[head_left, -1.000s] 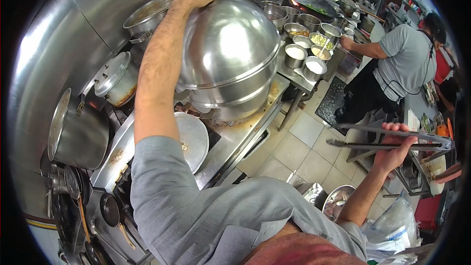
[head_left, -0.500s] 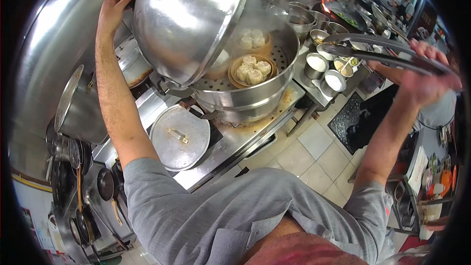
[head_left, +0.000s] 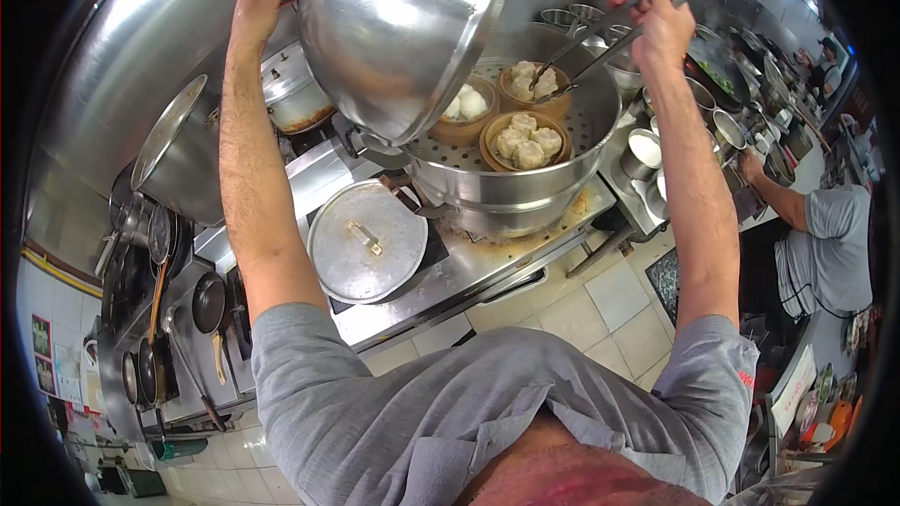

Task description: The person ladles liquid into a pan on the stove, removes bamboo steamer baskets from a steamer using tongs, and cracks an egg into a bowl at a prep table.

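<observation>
My left hand (head_left: 266,2) grips the edge of a large domed steel lid (head_left: 394,28), holding it tilted up over the left side of a steel steamer pot (head_left: 506,189). Inside, on the perforated tray, sit three small bamboo baskets. The front basket (head_left: 487,152) and the back one hold pleated dumplings (head_left: 528,142); the left one holds smooth white buns (head_left: 466,103). My right hand (head_left: 664,23) is closed around long metal tongs (head_left: 614,11). Their tips reach down to the back basket (head_left: 553,105), at its dumplings; whether they pinch one I cannot tell.
A flat-lidded pot (head_left: 367,242) stands in front of the steamer, with a tall pot (head_left: 178,155) at left. Steel containers (head_left: 641,154) line the right counter. Frying pans (head_left: 210,302) hang or lie at lower left. A co-worker in a grey shirt (head_left: 825,234) stands at right.
My right hand has swung the tongs from the far right inward and down into the steamer. My left hand still holds the lid up; the view has shifted, revealing the buns and the co-worker.
</observation>
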Tool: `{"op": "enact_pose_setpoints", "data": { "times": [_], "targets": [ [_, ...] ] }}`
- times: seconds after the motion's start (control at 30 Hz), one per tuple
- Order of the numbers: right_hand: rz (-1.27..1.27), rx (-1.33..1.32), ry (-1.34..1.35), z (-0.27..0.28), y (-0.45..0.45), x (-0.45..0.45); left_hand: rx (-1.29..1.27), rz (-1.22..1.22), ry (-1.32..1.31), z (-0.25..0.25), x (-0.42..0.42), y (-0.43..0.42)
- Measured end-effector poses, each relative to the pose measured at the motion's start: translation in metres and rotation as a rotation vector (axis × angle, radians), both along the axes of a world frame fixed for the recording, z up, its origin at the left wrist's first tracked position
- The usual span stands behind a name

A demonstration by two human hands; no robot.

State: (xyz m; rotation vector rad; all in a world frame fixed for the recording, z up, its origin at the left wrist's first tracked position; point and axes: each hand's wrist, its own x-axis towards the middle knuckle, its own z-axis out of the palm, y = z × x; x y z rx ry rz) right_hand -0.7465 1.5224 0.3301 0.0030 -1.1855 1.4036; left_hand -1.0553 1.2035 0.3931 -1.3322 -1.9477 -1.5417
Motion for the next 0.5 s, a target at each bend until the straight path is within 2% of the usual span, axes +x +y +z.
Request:
{"op": "enact_pose_setpoints", "data": {
  "times": [0.13,0.33,0.5],
  "targets": [
    [0.098,-0.027,0.007,-0.011,-0.015,-0.037,0.023,-0.018,-0.005,-0.002,0.001,0.000],
    [-0.111,0.209,-0.131,-0.012,-0.038,-0.068,0.012,0.013,-0.020,-0.003,0.009,0.001],
    [-0.110,0.151,-0.199,-0.029,-0.045,-0.097,0.046,-0.012,-0.058,-0.004,0.001,0.001]
  ]
}}
